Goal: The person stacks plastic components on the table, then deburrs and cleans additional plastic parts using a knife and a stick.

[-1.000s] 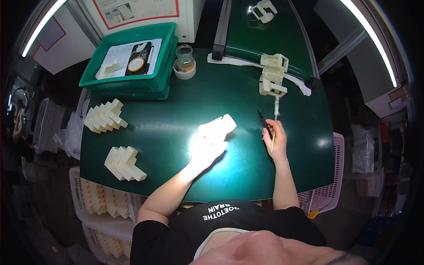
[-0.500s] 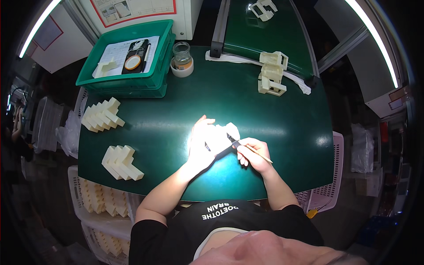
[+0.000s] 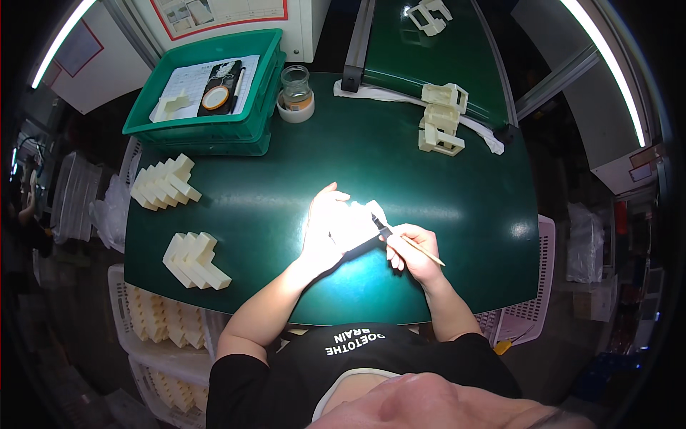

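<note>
I hold a pale piece above the middle of the table; if it is the centre of a clock, with twelve away from me, my left hand is at nine. The left grip is grasping this piece, but the strong glare hides how most fingers lie.

My right hand, at four o'clock, has its grip closed around a slim black tool and a thin wooden stick. The tool's tip is at the right end of the piece; whether it touches, I cannot tell.

Between nine and ten stands one row of cream angled parts; between eight and nine, a shorter row. The green tray is between ten and eleven, the glass jar at eleven. Near one o'clock are cream frames, just beside the conveyor.
</note>
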Tool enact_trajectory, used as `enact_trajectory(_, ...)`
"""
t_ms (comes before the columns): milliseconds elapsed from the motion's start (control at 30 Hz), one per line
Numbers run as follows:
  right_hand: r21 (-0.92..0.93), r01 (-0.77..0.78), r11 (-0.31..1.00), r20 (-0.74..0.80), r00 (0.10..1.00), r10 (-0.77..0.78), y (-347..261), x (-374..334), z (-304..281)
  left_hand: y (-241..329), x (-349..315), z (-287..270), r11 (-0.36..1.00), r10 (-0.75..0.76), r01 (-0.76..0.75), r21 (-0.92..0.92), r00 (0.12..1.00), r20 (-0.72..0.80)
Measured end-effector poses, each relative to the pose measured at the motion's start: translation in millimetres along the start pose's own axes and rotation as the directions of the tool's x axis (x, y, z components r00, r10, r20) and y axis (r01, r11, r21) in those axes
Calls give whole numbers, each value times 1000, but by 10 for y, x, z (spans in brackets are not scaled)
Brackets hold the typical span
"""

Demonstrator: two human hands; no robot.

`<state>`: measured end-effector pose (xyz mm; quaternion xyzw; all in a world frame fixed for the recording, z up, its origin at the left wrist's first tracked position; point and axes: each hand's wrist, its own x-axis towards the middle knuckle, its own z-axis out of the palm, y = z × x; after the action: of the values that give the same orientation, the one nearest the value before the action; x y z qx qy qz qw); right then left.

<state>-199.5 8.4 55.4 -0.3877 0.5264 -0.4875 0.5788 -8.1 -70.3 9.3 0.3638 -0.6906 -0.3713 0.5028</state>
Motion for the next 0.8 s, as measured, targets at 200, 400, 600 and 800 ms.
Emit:
enact_trajectory(200, -119, 125, 985, 1, 992, -125, 44, 4, -59, -33, 47, -44, 983, 183, -184, 26, 983, 35)
enact_trajectory(400, -782, 202, 590, -194, 821, -538, -61, 197, -420, -26, -59, -65, 734, -327, 377, -564, 925, 194)
enact_trajectory(600, -647, 686, 332, 115, 519, -847, -80, 145, -147, -61, -81, -137, 636, -417, 523, -567, 852, 317)
enact_trajectory(800, -393, 716, 576, 126, 663, -738, 169, 38, 68, -7, -124, -13, 990, -102, 77, 118, 969, 223)
